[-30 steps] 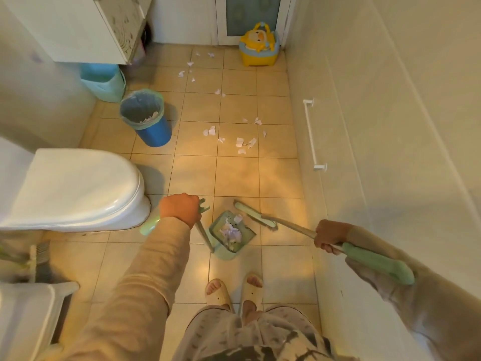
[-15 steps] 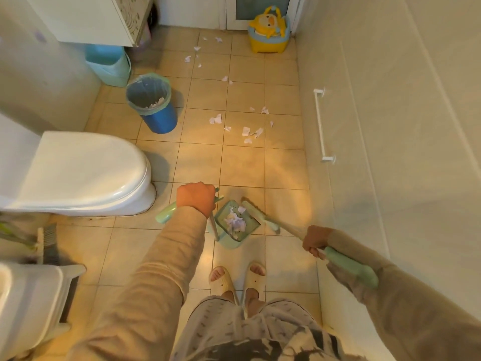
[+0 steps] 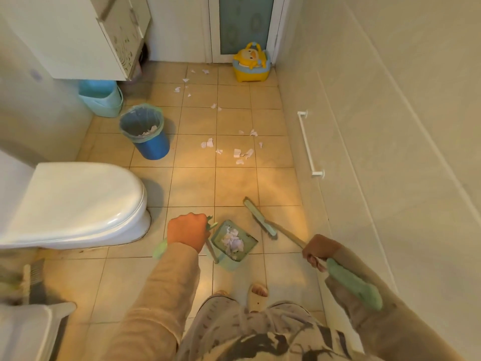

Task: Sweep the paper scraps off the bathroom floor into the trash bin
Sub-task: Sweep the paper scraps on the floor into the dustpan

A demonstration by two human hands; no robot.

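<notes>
While my left hand [image 3: 186, 231] grips the dustpan [image 3: 229, 261], already loaded, and my right hand [image 3: 318, 250] grips the broom [image 3: 260, 221] beside it, more scraps [image 3: 240, 153] lie ahead, right of the trash bin [image 3: 145, 131]. Next, I reckon: tip the pan steadily there.

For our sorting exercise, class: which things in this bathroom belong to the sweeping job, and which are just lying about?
Job: broom, in the right hand; dustpan, in the left hand; paper scraps on the floor; blue trash bin.
Lying about: toilet; yellow potty; pale blue tub; wall rail.
</notes>
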